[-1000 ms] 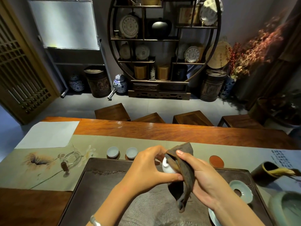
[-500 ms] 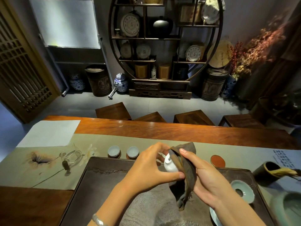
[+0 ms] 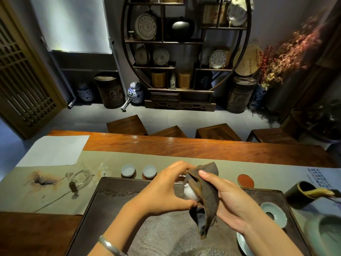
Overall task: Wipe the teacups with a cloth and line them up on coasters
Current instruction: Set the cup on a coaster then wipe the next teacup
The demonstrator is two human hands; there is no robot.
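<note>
My left hand (image 3: 162, 189) grips a small white teacup (image 3: 190, 192) above the dark tea tray (image 3: 118, 215). A brown cloth (image 3: 206, 198) is wrapped over the cup's right side and hangs down, held by my right hand (image 3: 232, 202). Most of the cup is hidden by the cloth. Two pale teacups (image 3: 127, 170) (image 3: 149, 171) stand side by side on dark coasters on the green runner (image 3: 96, 159), just past the tray's far edge. One bare reddish coaster (image 3: 245, 179) lies to the right of my hands.
A glass pitcher (image 3: 81, 179) lies left of the tray. On the tray's right side sit a celadon lid (image 3: 273, 213) and a saucer edge (image 3: 241, 244). A celadon bowl (image 3: 324, 235) and a dark holder (image 3: 302, 193) stand at the far right. White paper (image 3: 53, 150) covers the left table.
Both hands have stayed in place above the tray; the cloth has shifted slightly over the cup, and the left fingers have turned a little around it.
</note>
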